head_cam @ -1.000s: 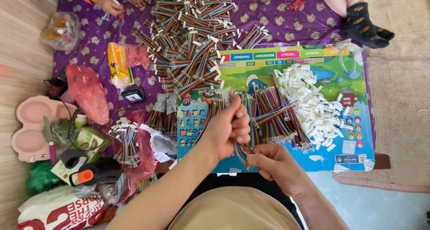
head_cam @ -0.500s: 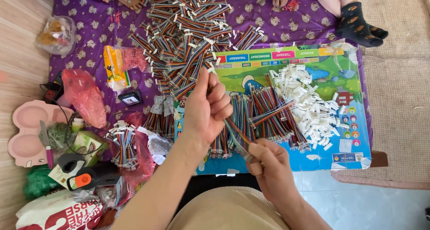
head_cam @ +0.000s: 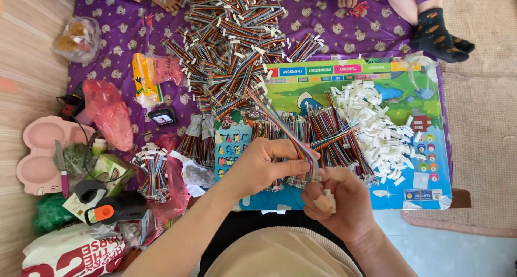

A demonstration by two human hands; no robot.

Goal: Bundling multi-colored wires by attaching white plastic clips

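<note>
left hand (head_cam: 264,166) and right hand (head_cam: 336,201) pinch ribbon cable (head_cam: 280,127) slanting up-left

Connector heap (head_cam: 385,129) right of wire bundles (head_cam: 318,134), both on board (head_cam: 425,83).

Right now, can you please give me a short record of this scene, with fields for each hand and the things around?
left hand: pinches one end of a multicoloured ribbon cable
right hand: holds a small white connector, close to the cable end
surface: colourful board on a purple patterned cloth
on board: pile of white connectors, row of ribbon cables
on cloth: big heap of ribbon cables
left side: pink tray
</note>
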